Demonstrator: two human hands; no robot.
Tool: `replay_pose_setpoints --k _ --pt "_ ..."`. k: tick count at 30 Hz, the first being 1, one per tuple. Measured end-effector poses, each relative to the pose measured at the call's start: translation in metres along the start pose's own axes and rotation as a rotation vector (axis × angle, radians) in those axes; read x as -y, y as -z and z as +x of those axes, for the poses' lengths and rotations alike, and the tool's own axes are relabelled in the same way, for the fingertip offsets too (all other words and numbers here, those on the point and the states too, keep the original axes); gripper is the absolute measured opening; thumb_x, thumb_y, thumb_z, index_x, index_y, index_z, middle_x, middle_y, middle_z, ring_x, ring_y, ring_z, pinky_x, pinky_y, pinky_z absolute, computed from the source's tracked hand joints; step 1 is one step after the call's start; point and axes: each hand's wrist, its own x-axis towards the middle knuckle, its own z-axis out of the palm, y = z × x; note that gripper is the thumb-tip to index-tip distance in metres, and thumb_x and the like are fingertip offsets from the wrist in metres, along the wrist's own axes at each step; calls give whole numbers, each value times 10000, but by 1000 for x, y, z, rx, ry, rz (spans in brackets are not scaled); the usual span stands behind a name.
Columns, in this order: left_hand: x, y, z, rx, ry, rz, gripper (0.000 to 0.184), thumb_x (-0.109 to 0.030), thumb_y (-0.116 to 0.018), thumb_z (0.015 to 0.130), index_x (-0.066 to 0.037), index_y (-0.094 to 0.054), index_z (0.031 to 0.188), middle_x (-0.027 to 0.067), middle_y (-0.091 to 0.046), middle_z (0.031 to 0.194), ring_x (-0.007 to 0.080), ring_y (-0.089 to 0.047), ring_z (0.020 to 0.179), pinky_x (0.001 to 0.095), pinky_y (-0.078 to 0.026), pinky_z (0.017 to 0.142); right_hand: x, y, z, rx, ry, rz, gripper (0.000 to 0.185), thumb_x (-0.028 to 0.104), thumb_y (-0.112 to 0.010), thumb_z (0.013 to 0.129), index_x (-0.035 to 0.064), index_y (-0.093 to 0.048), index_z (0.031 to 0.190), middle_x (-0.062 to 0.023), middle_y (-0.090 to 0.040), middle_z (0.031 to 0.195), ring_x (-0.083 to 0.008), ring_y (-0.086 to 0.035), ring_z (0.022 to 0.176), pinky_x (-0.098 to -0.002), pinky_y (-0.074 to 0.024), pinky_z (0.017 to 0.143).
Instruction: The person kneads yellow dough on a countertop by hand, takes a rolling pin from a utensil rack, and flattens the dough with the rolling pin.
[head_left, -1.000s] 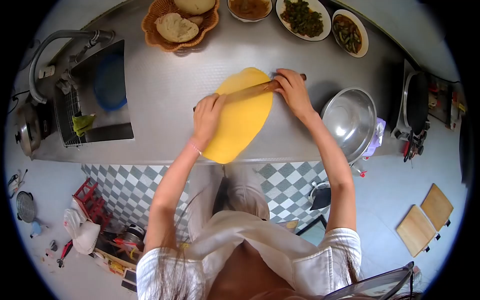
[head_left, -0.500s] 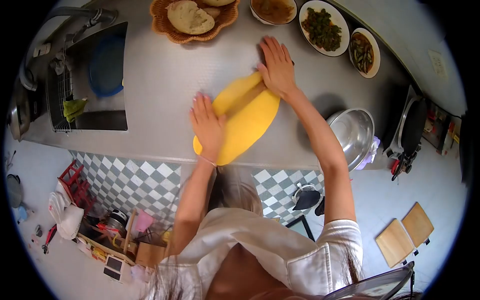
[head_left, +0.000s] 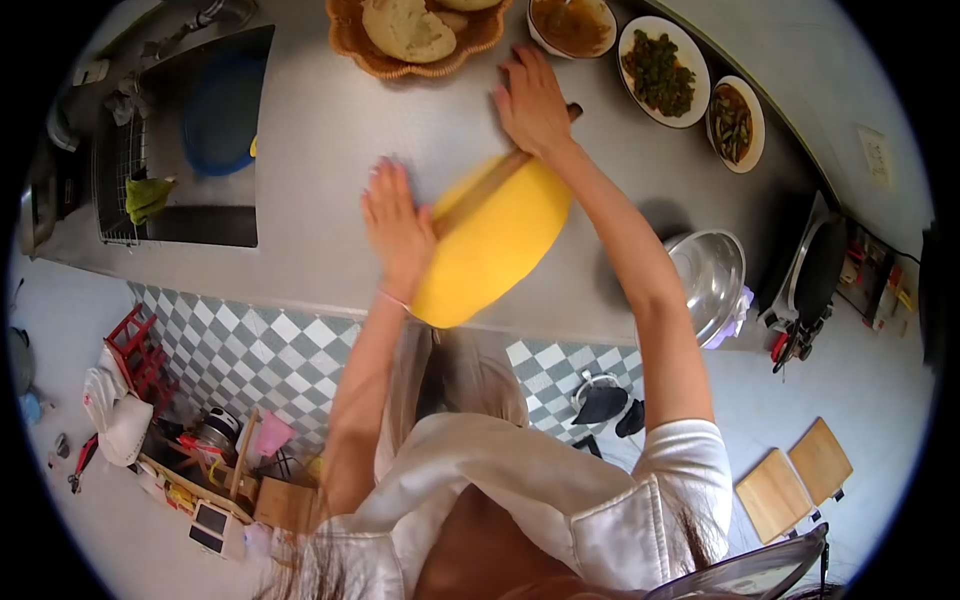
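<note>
A flat oval sheet of yellow dough (head_left: 505,245) lies on the metal counter in front of me. A thin dark wooden rolling pin (head_left: 482,194) runs diagonally across its far left side. My left hand (head_left: 396,228) rests palm down over the pin's near end, fingers stretched out and slightly blurred. Over the far end lies my right hand (head_left: 535,108), also palm down with fingers extended. The pin's tip shows just beyond it. Both palms hide parts of the pin.
A wicker basket of bread (head_left: 415,66) and several dishes, including a plate of green food (head_left: 660,72), stand along the back. A steel bowl (head_left: 706,285) is at right. The sink (head_left: 215,225) with a blue basin (head_left: 218,115) is at left.
Both hands and the rolling pin have moved away from my body toward the dough's far left edge. More of the pin's tip shows past my right hand. The view has shifted slightly.
</note>
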Motion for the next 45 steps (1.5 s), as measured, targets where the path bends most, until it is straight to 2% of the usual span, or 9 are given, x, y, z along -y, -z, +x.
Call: replay_pose_setpoints --k 3,17,20,23,26,30,38,41,45 --pt "-6 -7 -21 14 -1 17 661 -335 -451 903 -14 -247 1443 173 -240 1505 334 -204 1398 476 -136 1131 0 8 -7 87 -141 54 327 159 -464 844 -26 -537 1103 -239 -411 1337 -385 -321 1297 -440 -249 1101" --pt "-3 5 -7 30 -2 -3 658 -247 -523 871 -8 -268 1428 178 -252 1496 344 -235 1378 486 -161 1124 9 -16 12 -138 -77 54 329 128 -498 818 -32 -519 1104 -223 -441 1280 -382 -378 1237 -456 -276 1075" --pt "8 9 -8 6 -64 -22 670 -270 -556 856 -13 -293 1416 169 -261 1494 327 -235 1383 486 -166 1125 14 -7 2 -104 -117 68 353 153 -501 827 -14 -510 1137 -189 -439 1306 -355 -366 1263 -455 -264 1084" --pt "-23 5 -37 361 -170 -31 656 -217 -584 842 3 -313 1398 170 -294 1476 322 -274 1367 460 -194 1124 -7 14 -49 -27 -48 -153 397 237 -485 882 39 -487 1226 -111 -419 1376 -271 -312 1337 -459 -209 1115" --pt "-25 -12 -65 289 -427 -84 617 -128 -596 822 -10 -357 1379 170 -348 1444 323 -327 1338 413 -277 1095 -16 49 -108 104 2 -292 435 318 -496 897 75 -481 1258 -72 -422 1386 -241 -313 1342 -471 -203 1117" --pt "-24 4 -65 328 -506 -184 530 -48 -592 801 -39 -455 1313 159 -470 1312 329 -443 1209 382 -390 988 -10 83 -152 197 44 -199 488 332 -604 821 88 -499 1231 -66 -471 1319 -242 -379 1287 -462 -250 1099" --pt "16 23 -1 318 -698 -110 370 -58 -540 819 -22 -516 1186 136 -531 1114 324 -496 1033 415 -428 903 40 79 -229 99 -340 -27 435 164 -720 684 68 -535 1065 -88 -523 1182 -278 -456 1186 -443 -306 1064" --pt "15 45 45 510 -780 -166 440 -125 -558 825 -7 -479 1242 151 -510 1203 339 -467 1112 424 -388 971 96 49 -253 -112 -532 -24 460 176 -714 708 54 -528 1110 -127 -495 1243 -308 -429 1222 -463 -297 1060" --pt "-13 12 77 267 -891 5 480 -253 -444 919 -14 -412 1334 160 -441 1341 353 -401 1232 438 -297 1061 118 28 -239 -216 -777 -156 558 244 -657 776 29 -475 1258 -174 -418 1366 -335 -358 1297 -510 -248 1072"
